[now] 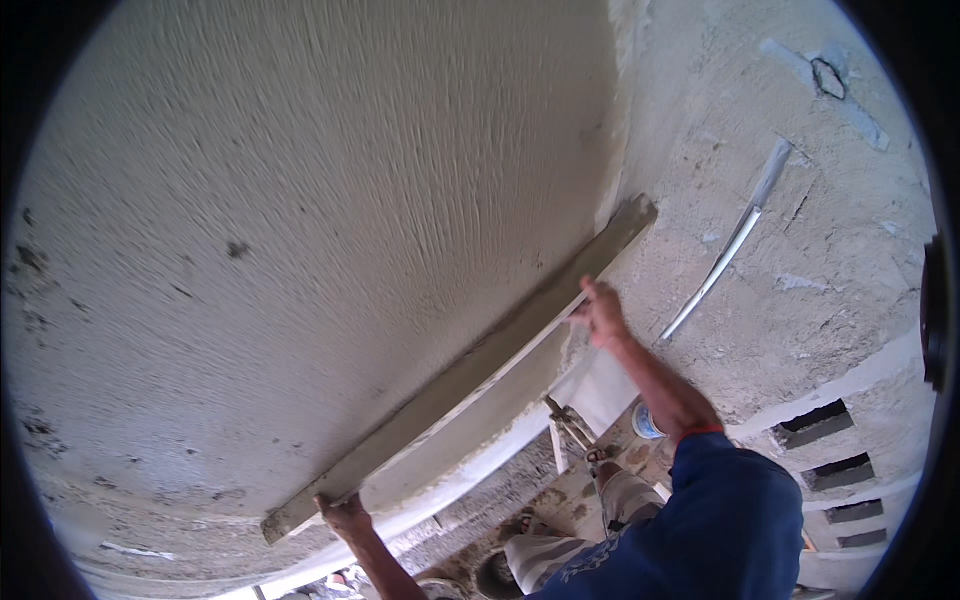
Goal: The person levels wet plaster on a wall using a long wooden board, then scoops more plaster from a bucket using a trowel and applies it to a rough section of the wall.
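Against the freshly plastered wall [300,200], combed with fine ridges, lies a long straightedge [460,375], its axis running from lower left to upper right, flat to the surface. Left hand [343,513] is closed around the lower end; right hand [600,312] pinches the edge near the upper end, so each hand holds its own end. Bare rough wall [800,250] adjoins at right, carrying a white conduit [725,255]. A small bucket [646,422] sits below, contents indistinct.
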`<move>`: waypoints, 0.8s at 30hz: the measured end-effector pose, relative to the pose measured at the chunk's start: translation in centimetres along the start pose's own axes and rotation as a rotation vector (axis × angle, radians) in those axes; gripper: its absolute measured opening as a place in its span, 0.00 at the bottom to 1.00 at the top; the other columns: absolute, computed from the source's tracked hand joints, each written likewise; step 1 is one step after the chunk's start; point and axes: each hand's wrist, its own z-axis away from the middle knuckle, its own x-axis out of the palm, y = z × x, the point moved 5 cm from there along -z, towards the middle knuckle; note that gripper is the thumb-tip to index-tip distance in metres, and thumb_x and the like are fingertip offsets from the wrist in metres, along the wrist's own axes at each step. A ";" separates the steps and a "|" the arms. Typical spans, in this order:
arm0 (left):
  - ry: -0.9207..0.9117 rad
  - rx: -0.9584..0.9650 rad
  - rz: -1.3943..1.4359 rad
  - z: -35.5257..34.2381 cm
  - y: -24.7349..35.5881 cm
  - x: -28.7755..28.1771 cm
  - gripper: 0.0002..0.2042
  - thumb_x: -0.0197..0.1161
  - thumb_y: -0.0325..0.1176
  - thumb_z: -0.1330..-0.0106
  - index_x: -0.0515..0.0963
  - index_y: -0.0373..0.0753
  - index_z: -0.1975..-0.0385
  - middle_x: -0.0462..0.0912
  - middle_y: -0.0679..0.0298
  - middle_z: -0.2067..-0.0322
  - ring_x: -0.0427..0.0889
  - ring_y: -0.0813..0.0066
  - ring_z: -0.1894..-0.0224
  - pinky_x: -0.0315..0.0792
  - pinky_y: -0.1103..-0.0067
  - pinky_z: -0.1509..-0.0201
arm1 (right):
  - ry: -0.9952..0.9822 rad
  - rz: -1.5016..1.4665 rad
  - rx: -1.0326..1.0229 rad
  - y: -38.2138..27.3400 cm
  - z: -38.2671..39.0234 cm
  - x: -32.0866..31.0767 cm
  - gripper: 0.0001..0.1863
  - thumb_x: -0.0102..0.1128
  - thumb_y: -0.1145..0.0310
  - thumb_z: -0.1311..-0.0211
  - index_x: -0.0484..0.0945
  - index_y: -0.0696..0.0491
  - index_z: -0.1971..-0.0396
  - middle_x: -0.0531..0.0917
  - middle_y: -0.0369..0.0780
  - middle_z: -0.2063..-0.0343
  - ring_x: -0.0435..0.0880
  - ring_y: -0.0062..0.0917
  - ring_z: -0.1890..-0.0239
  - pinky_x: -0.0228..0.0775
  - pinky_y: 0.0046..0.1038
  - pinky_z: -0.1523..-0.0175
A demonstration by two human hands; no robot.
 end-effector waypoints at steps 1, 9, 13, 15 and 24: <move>-0.016 0.015 0.001 1.6 1.0 3.4 0.23 0.43 0.47 0.27 0.64 0.35 0.42 0.68 0.49 0.44 0.71 0.57 0.43 0.75 0.64 0.45 | -0.019 0.032 -0.037 -3.5 -0.9 0.1 0.24 0.57 0.56 0.36 0.65 0.61 0.52 0.77 0.48 0.58 0.84 0.40 0.61 0.82 0.48 0.60; -0.054 0.197 -0.246 0.0 5.0 3.5 0.23 0.48 0.45 0.31 0.67 0.34 0.44 0.71 0.50 0.46 0.72 0.56 0.44 0.75 0.63 0.46 | 0.077 0.089 -0.052 -7.3 2.8 5.7 0.37 0.61 0.52 0.40 0.58 0.63 0.43 0.69 0.52 0.47 0.76 0.38 0.47 0.82 0.44 0.54; -0.009 0.223 -0.135 -6.5 12.8 -8.3 0.23 0.44 0.45 0.32 0.70 0.34 0.46 0.73 0.50 0.48 0.75 0.55 0.47 0.76 0.60 0.49 | -0.029 -0.015 0.041 1.9 11.4 12.3 0.39 0.61 0.55 0.38 0.49 0.61 0.39 0.69 0.50 0.50 0.75 0.39 0.48 0.83 0.44 0.57; 0.085 0.200 -0.141 -8.0 14.5 -9.8 0.23 0.45 0.45 0.33 0.71 0.36 0.46 0.74 0.50 0.48 0.75 0.54 0.48 0.75 0.59 0.49 | -0.069 -0.062 -0.024 5.5 12.9 13.0 0.27 0.61 0.58 0.38 0.60 0.61 0.53 0.70 0.46 0.59 0.79 0.31 0.60 0.85 0.38 0.62; -0.107 0.180 -0.084 3.1 15.6 8.8 0.20 0.44 0.40 0.29 0.68 0.32 0.46 0.72 0.50 0.46 0.71 0.56 0.43 0.68 0.63 0.38 | 0.131 0.132 -0.307 -14.5 6.2 13.7 0.48 0.54 0.44 0.37 0.43 0.68 0.36 0.61 0.58 0.42 0.71 0.39 0.45 0.79 0.37 0.51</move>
